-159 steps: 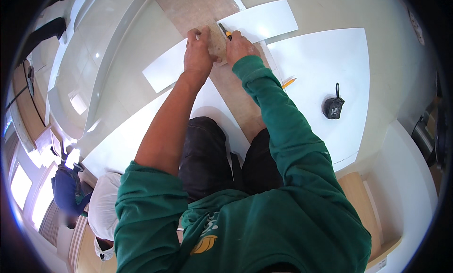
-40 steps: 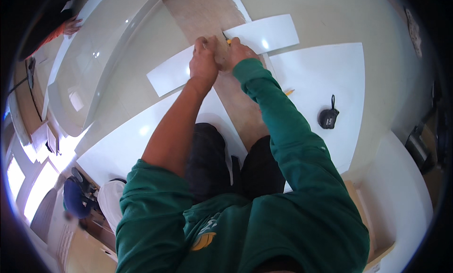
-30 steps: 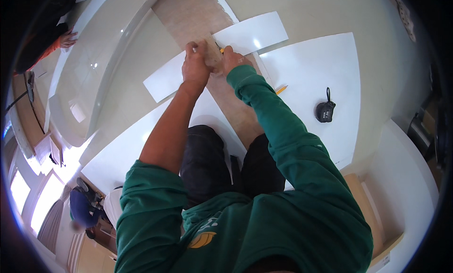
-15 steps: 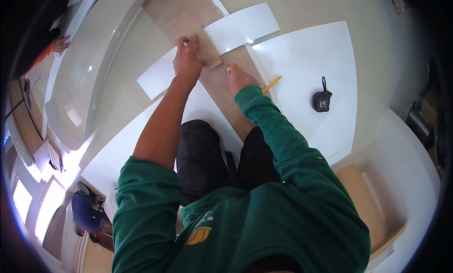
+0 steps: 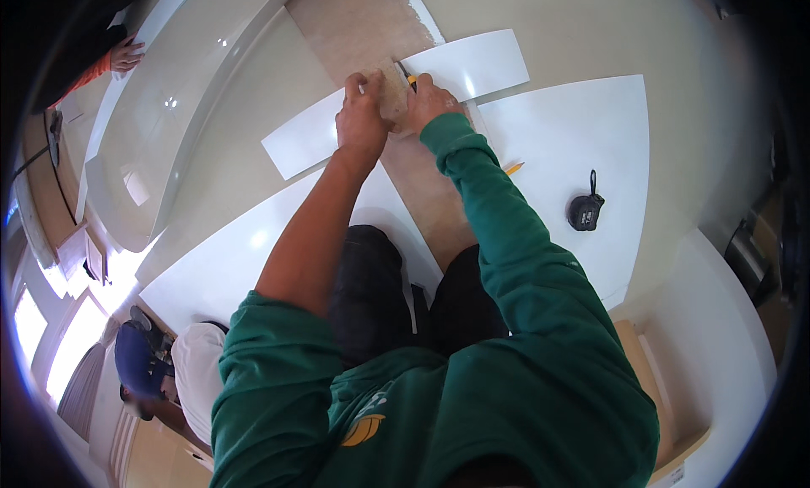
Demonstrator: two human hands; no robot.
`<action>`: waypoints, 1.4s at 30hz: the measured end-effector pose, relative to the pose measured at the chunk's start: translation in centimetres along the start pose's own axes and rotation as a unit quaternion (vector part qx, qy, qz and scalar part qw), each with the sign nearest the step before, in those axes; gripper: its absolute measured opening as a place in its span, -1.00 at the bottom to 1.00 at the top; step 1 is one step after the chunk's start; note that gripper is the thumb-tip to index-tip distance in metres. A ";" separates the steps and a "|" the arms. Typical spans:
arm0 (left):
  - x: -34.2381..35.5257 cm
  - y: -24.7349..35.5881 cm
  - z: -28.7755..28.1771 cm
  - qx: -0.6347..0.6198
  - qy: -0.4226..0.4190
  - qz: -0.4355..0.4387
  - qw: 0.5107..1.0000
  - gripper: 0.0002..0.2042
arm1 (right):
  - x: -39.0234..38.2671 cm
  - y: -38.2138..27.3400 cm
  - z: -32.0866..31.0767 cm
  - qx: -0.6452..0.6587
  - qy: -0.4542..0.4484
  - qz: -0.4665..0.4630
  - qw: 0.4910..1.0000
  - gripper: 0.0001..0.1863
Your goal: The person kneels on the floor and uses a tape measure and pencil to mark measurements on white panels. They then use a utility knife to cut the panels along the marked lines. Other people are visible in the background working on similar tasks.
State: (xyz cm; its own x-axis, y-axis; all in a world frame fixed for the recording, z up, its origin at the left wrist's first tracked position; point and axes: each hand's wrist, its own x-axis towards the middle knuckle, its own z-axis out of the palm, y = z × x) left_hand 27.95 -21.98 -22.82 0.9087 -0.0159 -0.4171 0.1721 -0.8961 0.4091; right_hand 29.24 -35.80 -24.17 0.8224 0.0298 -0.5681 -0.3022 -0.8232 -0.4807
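My left hand (image 5: pixel 363 121) presses a small wooden board (image 5: pixel 393 91) down on a narrow white strip (image 5: pixel 481 62), fingers bent over the board's left side. In my right hand (image 5: pixel 433 104) is a yellow-and-black utility knife (image 5: pixel 411 80). Its tip points away from me, near the far right corner of the board. Exactly where the blade meets the strip is too small to tell. Beside my right sleeve lies a yellow pencil (image 5: pixel 515 168) on a large white sheet (image 5: pixel 582 134). Farther right on that sheet rests a black tape measure (image 5: pixel 584 211).
A brown bare band (image 5: pixel 422 193) runs beneath the strip, toward my knees. Another white sheet (image 5: pixel 245 243) lies to the left. Beyond it stands a curved glossy panel (image 5: pixel 160 108). A person's hand (image 5: pixel 126 56) touches the panel's far edge; another person (image 5: pixel 143 357) is at lower left.
My right hand has moved the knife away from me along the board's right edge, from its near corner to its far one. My left hand still presses the board. The view has shifted slightly.
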 end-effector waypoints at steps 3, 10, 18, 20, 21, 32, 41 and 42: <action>0.0 0.1 -0.1 0.007 0.008 0.006 1.000 -0.05 | 0.6 -0.2 -0.2 -0.017 -0.068 0.020 0.997 -0.44; 0.0 0.5 -0.3 -0.006 -0.002 -0.009 1.000 -0.07 | 1.1 -0.8 -0.4 -0.019 -0.079 0.024 0.996 -0.33; 0.0 0.5 -0.3 0.002 -0.013 -0.015 1.000 -0.09 | -0.6 0.0 -0.5 -0.024 -0.060 0.031 0.997 -0.72; 0.0 0.4 -0.2 0.011 -0.009 -0.009 1.000 -0.06 | -1.5 0.8 0.1 -0.020 -0.064 0.034 0.997 -0.74; 0.1 0.4 -0.3 0.021 -0.007 -0.004 1.000 -0.04 | -1.8 1.2 0.5 -0.016 -0.061 0.036 0.997 -0.74; 0.0 0.5 0.2 0.020 -0.011 -0.009 1.000 -0.04 | -9.3 5.0 0.7 -0.018 -0.066 0.055 0.996 -0.70; -0.2 0.2 -0.1 0.008 0.003 -0.004 1.000 -0.03 | -1.6 1.0 0.2 0.026 0.036 0.024 0.999 -0.68; -0.3 0.3 0.0 0.005 -0.003 -0.006 1.000 -0.03 | -0.9 0.8 0.6 0.024 0.028 0.028 0.999 -0.69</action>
State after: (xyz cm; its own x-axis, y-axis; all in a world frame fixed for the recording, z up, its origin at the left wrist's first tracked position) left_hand 27.69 -22.23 -22.62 0.9039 -0.0074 -0.4277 0.1798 -0.9007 0.3956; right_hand 28.01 -36.12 -24.41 0.8292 -0.0485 -0.5569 -0.3697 -0.7948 -0.4812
